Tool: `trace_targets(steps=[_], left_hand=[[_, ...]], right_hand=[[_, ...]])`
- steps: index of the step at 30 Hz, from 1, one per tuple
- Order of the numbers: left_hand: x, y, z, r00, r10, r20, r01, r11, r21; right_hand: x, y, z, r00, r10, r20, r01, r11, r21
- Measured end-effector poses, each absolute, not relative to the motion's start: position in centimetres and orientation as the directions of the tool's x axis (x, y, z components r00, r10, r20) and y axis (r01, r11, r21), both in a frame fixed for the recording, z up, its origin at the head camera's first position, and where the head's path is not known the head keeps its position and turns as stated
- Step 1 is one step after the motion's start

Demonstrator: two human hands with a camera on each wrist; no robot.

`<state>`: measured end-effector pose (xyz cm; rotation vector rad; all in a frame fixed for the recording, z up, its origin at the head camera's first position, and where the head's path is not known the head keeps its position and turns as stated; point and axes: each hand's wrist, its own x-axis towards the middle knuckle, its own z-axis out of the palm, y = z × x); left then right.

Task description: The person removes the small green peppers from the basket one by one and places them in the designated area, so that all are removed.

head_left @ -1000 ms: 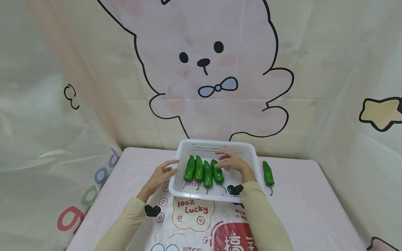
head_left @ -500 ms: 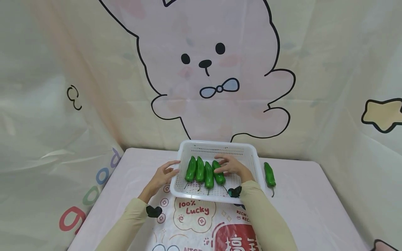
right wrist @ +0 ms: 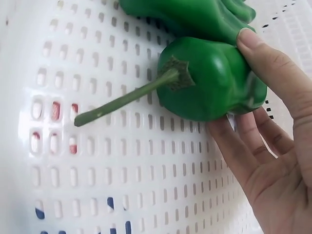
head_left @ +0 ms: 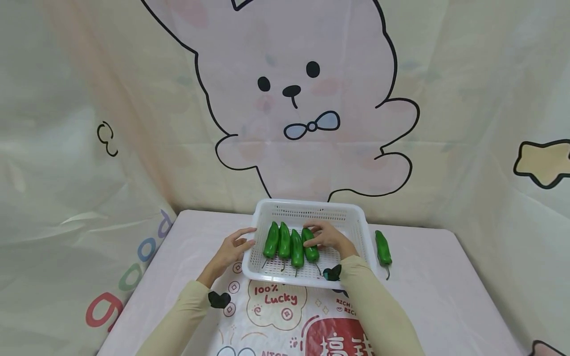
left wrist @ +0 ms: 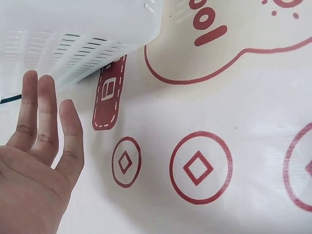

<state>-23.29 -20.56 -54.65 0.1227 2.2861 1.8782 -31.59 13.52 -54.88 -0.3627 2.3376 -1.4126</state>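
Several green peppers (head_left: 271,241) lie side by side in a white plastic basket (head_left: 285,279), stems toward the front. My right hand (head_left: 329,236) reaches into the basket and holds the rightmost green pepper (head_left: 311,253). In the right wrist view, the thumb lies on one side of this green pepper (right wrist: 204,83), and the fingers (right wrist: 229,146) curl under the other side. My left hand (head_left: 229,253) is at the basket's left side; in the left wrist view its fingers (left wrist: 47,117) are nearly straight against the perforated wall of the basket (left wrist: 87,24).
Outside the basket, another green pepper (head_left: 383,248) lies on the table to its right. The table (head_left: 445,296) has a printed cloth with red drawings and lettering. A curtain with a cartoon animal (head_left: 303,163) hangs right behind the basket.
My right hand has lowered slightly and closed its thumb and fingers around the rightmost pepper. The left hand stays at the basket's side. The whole view has shifted a little.
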Motion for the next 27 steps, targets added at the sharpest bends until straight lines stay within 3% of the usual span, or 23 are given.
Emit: trace_targets(steps=[13,27], left_hand=[[-23.47,-20.63,-54.65,-0.979,0.183,-0.089,-0.051,0.205,0.977],[-23.41,-20.58,-54.35,-0.979,0.18,-0.092,-0.051,0.218,0.975]], right_hand=[[-31.52,14.04,-54.98,-0.903,-0.384,-0.195,0.036,0.384,-0.923],[-31.81,14.31,-54.33,-0.907,-0.393,-0.152,0.074,0.208,-0.975]])
